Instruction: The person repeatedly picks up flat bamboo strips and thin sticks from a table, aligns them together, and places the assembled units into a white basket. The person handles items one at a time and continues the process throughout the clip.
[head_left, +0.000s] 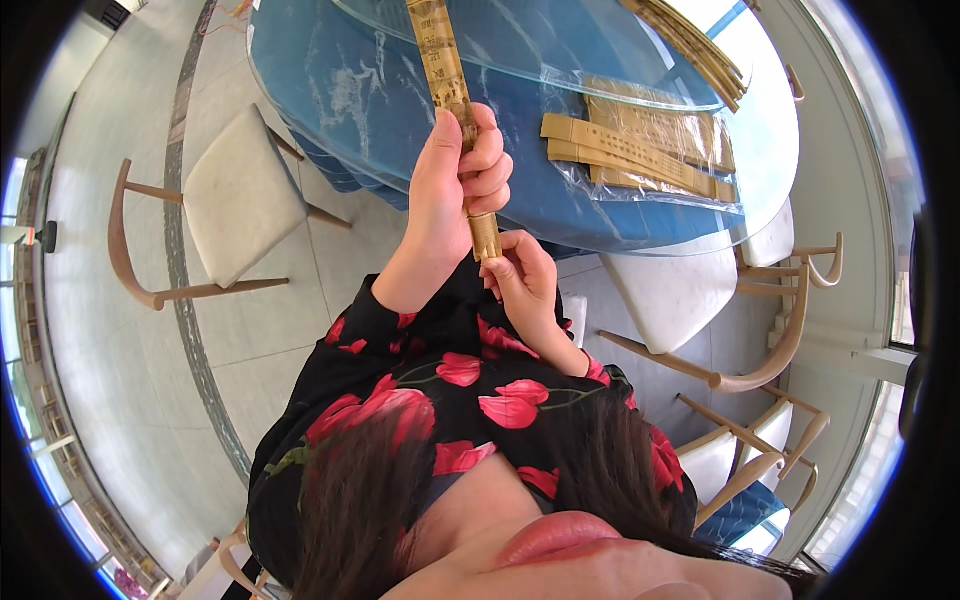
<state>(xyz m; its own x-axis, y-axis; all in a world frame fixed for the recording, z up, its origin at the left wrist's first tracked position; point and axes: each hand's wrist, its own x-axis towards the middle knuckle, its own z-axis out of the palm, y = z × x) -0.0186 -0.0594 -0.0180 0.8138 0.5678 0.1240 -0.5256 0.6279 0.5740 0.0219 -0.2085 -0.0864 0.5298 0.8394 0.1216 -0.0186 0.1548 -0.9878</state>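
My left hand [450,185] is closed around the middle of a long, narrow, yellow-brown bamboo piece [437,50] with dark markings along its face. It is held above the near edge of the blue-covered table, its far end running out of the top of the view. The lower end looks rounded and ridged. There my right hand [527,280] pinches the tip between thumb and fingers. To the right of my hands, flat bamboo strips [640,160] with small markings lie fanned on a clear plastic bag [665,210] that has more bamboo pieces inside.
The blue table cover [340,110] lies under clear, wrinkled plastic. More long bamboo strips [695,50] are stacked at the far right. A white-seated wooden chair [245,195] stands to the left, another chair [680,290] to the right, close to the table. Grey tiles [260,390] cover the floor.
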